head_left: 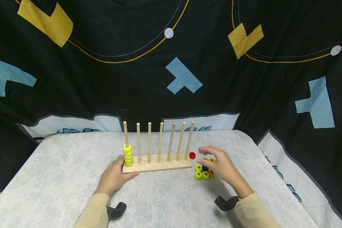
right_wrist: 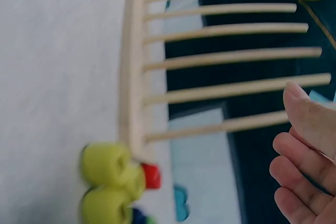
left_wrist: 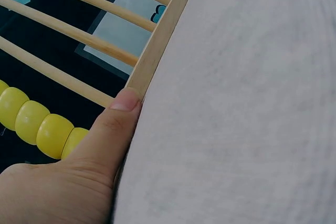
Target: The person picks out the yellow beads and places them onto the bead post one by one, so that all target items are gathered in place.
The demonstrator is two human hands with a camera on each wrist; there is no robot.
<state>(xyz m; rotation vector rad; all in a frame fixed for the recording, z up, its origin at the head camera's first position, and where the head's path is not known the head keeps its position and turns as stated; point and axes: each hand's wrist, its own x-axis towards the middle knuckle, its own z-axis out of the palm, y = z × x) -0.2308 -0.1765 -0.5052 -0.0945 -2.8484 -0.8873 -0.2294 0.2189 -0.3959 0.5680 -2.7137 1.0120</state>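
Note:
A wooden peg stand (head_left: 163, 164) holds a row of several upright dowels. Yellow beads (head_left: 128, 155) are stacked on its leftmost dowel. My left hand (head_left: 111, 177) grips the stand's left end; the thumb (left_wrist: 113, 119) lies along the front edge and the other fingers are behind the end. Over the loose beads to the right hovers my right hand (head_left: 220, 163), thumb and fingers apart, nothing between them. Below it are yellow-green beads (head_left: 198, 175), an orange bead (head_left: 212, 174) and a dark blue bead (head_left: 205, 168), partly covered by the hand. A red bead (head_left: 192, 155) lies beside the stand's right end.
A pale mottled table (head_left: 74, 164) carries everything. Behind it hangs a black cloth (head_left: 125, 88) with yellow and blue patches and a white lower border. Each wrist wears a dark strapped device, such as the right wrist device (head_left: 226, 203).

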